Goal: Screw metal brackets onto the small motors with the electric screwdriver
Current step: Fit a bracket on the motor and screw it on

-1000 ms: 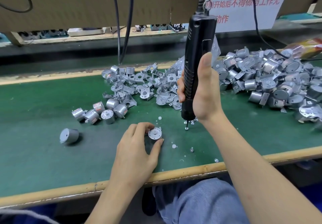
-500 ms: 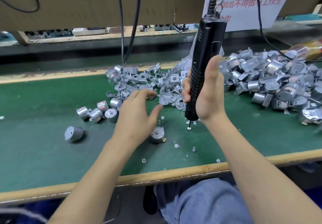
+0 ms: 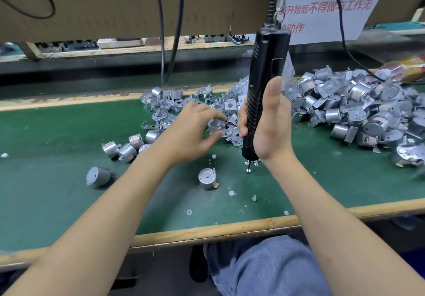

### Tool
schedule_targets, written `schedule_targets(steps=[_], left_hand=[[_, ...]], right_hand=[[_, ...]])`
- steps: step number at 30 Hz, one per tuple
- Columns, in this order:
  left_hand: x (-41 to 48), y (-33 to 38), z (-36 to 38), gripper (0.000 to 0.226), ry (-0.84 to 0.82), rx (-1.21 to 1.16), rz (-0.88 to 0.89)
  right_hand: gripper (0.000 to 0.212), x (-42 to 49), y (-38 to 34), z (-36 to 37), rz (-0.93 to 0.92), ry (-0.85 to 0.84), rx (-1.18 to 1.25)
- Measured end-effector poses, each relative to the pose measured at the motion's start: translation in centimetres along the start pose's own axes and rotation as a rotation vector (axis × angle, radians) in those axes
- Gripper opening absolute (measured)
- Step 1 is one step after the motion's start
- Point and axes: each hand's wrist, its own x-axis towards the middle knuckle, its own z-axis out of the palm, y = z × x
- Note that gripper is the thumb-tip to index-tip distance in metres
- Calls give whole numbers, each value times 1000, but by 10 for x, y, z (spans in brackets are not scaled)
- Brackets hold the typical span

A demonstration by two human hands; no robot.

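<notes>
My right hand (image 3: 272, 130) grips the black electric screwdriver (image 3: 266, 70) upright; its bit tip (image 3: 248, 170) carries a screw just above the green mat (image 3: 57, 192). A bare small motor (image 3: 207, 178) stands shaft-up on the mat, left of the bit, with no hand on it. My left hand (image 3: 193, 130) reaches into the near edge of the pile of metal brackets (image 3: 184, 102). Its index finger and thumb pinch one blurred bracket (image 3: 217, 126). A few loose screws (image 3: 255, 163) lie under the screwdriver.
A heap of motors with brackets (image 3: 358, 111) fills the right of the mat. Loose motors (image 3: 126, 148) and one on its side (image 3: 97, 176) lie at left. White washers (image 3: 231, 193) are scattered near the wooden front edge (image 3: 230, 229). Black cables (image 3: 171, 42) hang at the back.
My left hand let go of the motor, lifted away and reached forward into the bracket pile. The motor stays on the mat. The screwdriver in my right hand has barely moved.
</notes>
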Motion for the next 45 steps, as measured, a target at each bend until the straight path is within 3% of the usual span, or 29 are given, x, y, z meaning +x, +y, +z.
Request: schedule_targets(steps=[5,9,15,23,25,29,34,45], left_hand=[[-51,16,-5,26,111,-311,-97],[-85,22,-1,34,153,-313,-94],[-98,26,6,43,121,-315,-112],[-99,21,7,55,35,-338,-125],[-99,20,7,50,34,-348,-125],[-98,18,7,42,34,-380,-122],[-99,16,8,41,36,-394,-125],[-96,20,6,39,61,-395,-85]], right_hand=[[96,-1,0,2,14,7,-17],[83,-2,-2,7,17,15,-32],[96,-3,-3,7,-2,5,-64],[93,-8,-4,8,-29,36,-75],[90,-8,-5,10,-40,35,-74],[103,-8,-12,16,-47,8,-28],[90,-15,-25,35,-45,-70,39],[105,-28,-30,62,-13,-170,116]])
